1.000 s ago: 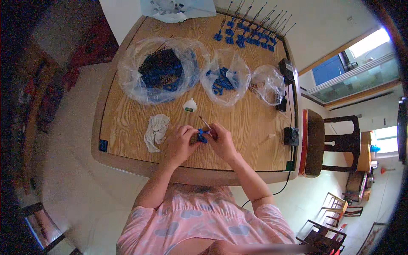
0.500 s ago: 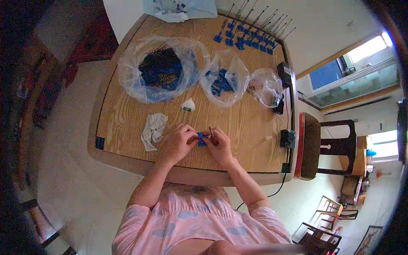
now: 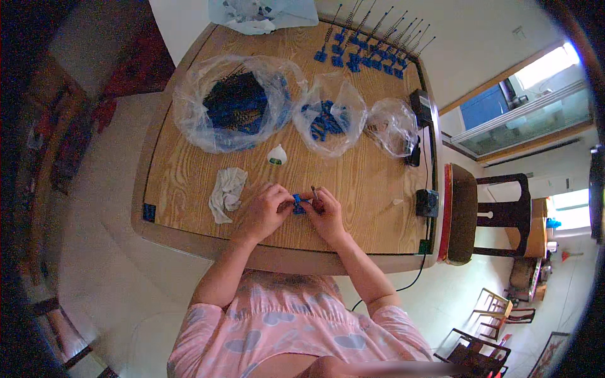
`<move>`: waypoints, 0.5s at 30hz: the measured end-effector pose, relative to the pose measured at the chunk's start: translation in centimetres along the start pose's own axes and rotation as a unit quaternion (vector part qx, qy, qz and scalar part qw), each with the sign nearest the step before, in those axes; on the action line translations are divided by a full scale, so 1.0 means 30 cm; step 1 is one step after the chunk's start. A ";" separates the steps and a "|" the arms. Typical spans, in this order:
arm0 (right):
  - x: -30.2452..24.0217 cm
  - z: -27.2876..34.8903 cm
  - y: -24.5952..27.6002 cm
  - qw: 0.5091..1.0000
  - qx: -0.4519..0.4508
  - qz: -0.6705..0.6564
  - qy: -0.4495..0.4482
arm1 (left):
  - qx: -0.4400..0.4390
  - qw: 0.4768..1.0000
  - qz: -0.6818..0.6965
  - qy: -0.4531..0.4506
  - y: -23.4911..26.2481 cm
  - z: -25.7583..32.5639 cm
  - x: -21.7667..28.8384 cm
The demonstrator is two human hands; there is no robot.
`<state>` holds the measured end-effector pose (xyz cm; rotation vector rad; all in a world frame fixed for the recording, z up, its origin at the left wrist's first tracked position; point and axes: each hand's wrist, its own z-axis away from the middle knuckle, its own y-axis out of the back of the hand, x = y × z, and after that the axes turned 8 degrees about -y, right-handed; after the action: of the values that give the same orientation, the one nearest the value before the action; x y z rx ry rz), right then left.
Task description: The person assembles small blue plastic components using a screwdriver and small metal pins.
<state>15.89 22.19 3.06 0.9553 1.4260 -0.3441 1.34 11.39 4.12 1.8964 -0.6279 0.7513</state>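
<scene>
Both my hands meet over the near middle of a wooden table [image 3: 372, 189]. My left hand [image 3: 268, 211] and my right hand [image 3: 324, 214] pinch a small blue plastic part [image 3: 298, 203] between their fingertips. A thin dark rod [image 3: 315, 191] sticks up from my right hand's fingers. A crumpled white cloth [image 3: 225, 192] lies left of my left hand. A small white cone-shaped bottle [image 3: 276, 155] stands just beyond the hands.
Three clear plastic bags sit mid-table: a large one with dark and blue parts [image 3: 236, 104], one with blue parts [image 3: 328, 120], one nearly empty [image 3: 391, 126]. Finished blue pieces with thin rods [image 3: 372, 47] line the far edge. Black boxes [image 3: 426, 203] and a chair [image 3: 466, 214] are at right.
My hands have stayed in the same spot, fingers shifting slightly on the blue part; the thin rod has tilted more upright in my right hand.
</scene>
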 end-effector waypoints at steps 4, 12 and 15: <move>0.001 0.006 0.010 1.000 -0.017 0.014 -0.016 | -0.005 1.000 -0.019 -0.001 -0.014 0.003 -0.007; -0.001 0.020 0.040 0.997 -0.049 0.022 -0.064 | -0.004 1.000 0.019 -0.006 -0.015 -0.010 0.019; -0.011 0.029 0.054 0.999 -0.039 0.017 -0.025 | -0.005 0.998 -0.034 -0.059 -0.009 -0.029 0.078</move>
<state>17.59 22.43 3.82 0.9001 1.3663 -0.2846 2.92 12.06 5.98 1.9535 -0.6353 0.5943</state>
